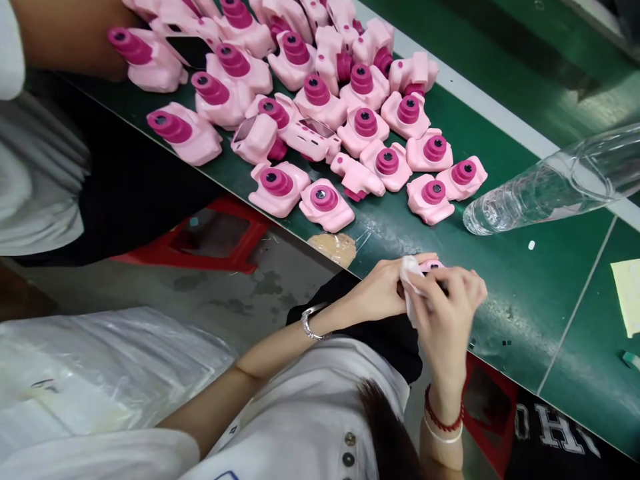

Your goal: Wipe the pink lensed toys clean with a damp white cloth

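Observation:
At the near edge of the green table, my left hand [383, 290] is closed around a pink toy camera [433, 265], most of which the fingers hide. My right hand [447, 293] pinches a white cloth or tissue [411, 283] against that camera. Beyond my hands, many pink toy cameras with magenta lenses lie in a loose group; the nearest are one facing up [327, 205] and another to its right [431, 200]. Some lie on their sides or show their screens.
A clear plastic bottle [545, 187] lies or leans at the right. A yellow paper note [626, 293] is farther right on the green table [530, 293]. Another person's arm [75, 37] reaches in at the upper left. Red stools [200, 233] stand below the table edge.

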`<state>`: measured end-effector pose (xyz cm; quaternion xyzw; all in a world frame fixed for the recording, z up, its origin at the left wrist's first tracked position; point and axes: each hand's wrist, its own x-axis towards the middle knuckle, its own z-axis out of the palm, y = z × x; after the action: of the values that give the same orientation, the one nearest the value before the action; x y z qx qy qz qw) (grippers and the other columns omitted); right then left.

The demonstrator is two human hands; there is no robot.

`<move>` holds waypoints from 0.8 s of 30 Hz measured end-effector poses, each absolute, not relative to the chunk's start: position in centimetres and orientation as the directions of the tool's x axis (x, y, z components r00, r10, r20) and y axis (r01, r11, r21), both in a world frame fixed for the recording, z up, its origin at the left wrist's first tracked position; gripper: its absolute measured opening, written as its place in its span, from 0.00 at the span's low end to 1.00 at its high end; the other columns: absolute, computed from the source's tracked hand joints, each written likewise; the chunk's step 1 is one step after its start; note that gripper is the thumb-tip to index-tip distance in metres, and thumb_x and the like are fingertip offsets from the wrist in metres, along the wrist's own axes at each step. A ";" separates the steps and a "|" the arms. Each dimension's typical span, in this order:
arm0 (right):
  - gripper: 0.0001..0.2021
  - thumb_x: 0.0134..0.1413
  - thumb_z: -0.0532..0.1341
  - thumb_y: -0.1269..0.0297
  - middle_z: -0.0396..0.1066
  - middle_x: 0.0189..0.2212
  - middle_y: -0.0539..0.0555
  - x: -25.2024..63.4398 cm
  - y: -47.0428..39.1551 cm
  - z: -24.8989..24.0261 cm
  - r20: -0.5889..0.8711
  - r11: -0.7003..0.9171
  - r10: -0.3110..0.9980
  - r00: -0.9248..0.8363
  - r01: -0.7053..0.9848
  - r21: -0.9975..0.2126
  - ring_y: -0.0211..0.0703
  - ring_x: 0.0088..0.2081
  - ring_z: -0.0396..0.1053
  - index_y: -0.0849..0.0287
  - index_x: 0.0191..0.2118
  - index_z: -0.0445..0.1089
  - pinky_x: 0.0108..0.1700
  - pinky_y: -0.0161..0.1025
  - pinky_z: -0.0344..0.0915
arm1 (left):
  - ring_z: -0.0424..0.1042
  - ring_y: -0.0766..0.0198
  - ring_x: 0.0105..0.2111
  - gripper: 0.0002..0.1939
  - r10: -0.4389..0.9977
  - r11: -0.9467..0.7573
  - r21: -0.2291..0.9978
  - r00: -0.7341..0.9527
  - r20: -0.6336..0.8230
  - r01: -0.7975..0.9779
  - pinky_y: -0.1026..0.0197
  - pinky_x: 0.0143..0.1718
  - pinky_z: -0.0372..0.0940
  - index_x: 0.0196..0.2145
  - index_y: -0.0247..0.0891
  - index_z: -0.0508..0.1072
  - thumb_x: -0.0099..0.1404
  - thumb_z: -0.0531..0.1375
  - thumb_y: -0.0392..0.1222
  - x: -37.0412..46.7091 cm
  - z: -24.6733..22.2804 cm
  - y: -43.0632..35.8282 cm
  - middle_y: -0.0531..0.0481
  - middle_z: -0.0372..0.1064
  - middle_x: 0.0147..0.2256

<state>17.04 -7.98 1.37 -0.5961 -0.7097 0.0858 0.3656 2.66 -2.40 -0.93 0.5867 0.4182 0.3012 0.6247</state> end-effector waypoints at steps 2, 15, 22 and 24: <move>0.04 0.68 0.61 0.64 0.73 0.36 0.49 16.5 -6.7 1.0 0.415 0.255 0.908 -0.057 0.861 -0.440 0.45 0.44 0.66 0.49 0.42 0.74 0.54 0.49 0.56 | 0.79 0.53 0.49 0.28 0.868 0.112 0.985 0.470 -0.161 0.131 0.59 0.51 0.71 0.58 0.39 0.77 0.59 0.65 0.36 2.8 -1.0 -2.4 0.44 0.80 0.52; 0.20 0.56 0.67 0.41 0.59 0.20 0.42 25.1 -9.4 1.3 -0.120 -0.279 0.784 0.609 0.174 -0.944 0.35 0.20 0.55 0.54 0.34 0.67 0.23 0.36 0.51 | 0.79 0.53 0.52 0.42 0.758 0.141 0.987 0.633 -0.158 0.078 0.58 0.52 0.73 0.64 0.40 0.72 0.55 0.76 0.50 1.9 -0.2 -2.2 0.40 0.75 0.60; 0.19 0.59 0.67 0.43 0.72 0.60 0.56 21.0 -11.3 1.2 -0.290 -0.284 0.898 0.332 -0.067 -0.957 0.47 0.53 0.73 0.53 0.44 0.74 0.52 0.43 0.72 | 0.74 0.52 0.61 0.42 0.756 -0.008 0.996 0.653 -0.049 0.084 0.56 0.63 0.67 0.66 0.40 0.69 0.57 0.74 0.47 2.8 0.4 -2.3 0.41 0.72 0.63; 0.18 0.59 0.67 0.43 0.74 0.58 0.55 20.6 -11.5 0.9 -0.314 -0.295 0.902 0.297 -0.108 -0.949 0.48 0.57 0.72 0.51 0.45 0.75 0.57 0.45 0.70 | 0.75 0.53 0.60 0.41 0.735 -0.015 0.998 0.678 -0.030 0.060 0.58 0.60 0.69 0.66 0.39 0.69 0.57 0.74 0.45 3.3 0.2 -2.3 0.41 0.73 0.63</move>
<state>20.59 -11.46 0.88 -0.6290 -0.3156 0.5019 0.5028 3.30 -2.31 0.16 0.6608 0.3008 0.2659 0.6341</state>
